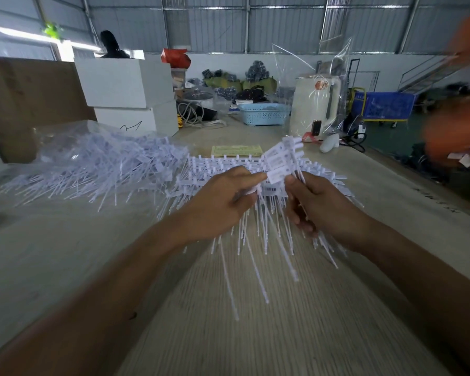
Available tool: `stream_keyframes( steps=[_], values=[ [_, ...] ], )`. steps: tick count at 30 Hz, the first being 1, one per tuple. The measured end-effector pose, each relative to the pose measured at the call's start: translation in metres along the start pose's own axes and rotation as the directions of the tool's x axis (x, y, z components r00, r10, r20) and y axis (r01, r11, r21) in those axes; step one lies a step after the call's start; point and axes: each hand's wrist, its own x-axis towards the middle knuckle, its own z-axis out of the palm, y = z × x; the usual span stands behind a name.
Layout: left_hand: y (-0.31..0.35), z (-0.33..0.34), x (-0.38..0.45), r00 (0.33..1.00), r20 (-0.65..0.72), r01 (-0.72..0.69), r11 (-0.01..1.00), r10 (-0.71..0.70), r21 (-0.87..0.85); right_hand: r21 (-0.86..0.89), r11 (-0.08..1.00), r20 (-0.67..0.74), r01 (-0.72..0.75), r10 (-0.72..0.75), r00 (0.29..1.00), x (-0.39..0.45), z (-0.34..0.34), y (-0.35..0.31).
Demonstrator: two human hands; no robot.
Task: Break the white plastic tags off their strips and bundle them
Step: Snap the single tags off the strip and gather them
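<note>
We see the worktop [296,335], loose tags pile [92,169] far left of left hand [217,202]. Strips [228,169] lie beyond both hands. Left hand pinches tag bundle [280,158]; right hand [320,204] grips its stems, tails hanging blurred.

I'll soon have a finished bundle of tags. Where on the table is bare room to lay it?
Bare table lies near the front edge, left of the left hand. Crowded: loose tag pile at left, strips beyond both hands.

White tags [280,158] fanned upright, strips [228,169] heaped on table
</note>
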Motion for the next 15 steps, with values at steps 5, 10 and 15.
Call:
stream_keyframes(
  steps=[5,10,15],
  values=[
    [0.004,-0.002,0.0,0.984,-0.176,-0.002,0.991,-0.023,-0.137,0.124,0.988,-0.086,-0.088,0.099,0.991,0.003,0.007,-0.006],
    [0.008,0.001,-0.001,0.982,-0.187,-0.01,0.986,-0.021,-0.164,0.213,0.966,0.061,-0.147,0.137,0.989,-0.005,0.016,-0.012],
    [0.012,-0.002,-0.002,0.989,-0.124,-0.09,0.993,0.081,-0.075,0.242,0.958,0.046,-0.152,0.146,0.988,-0.003,0.014,-0.007]
  ],
)
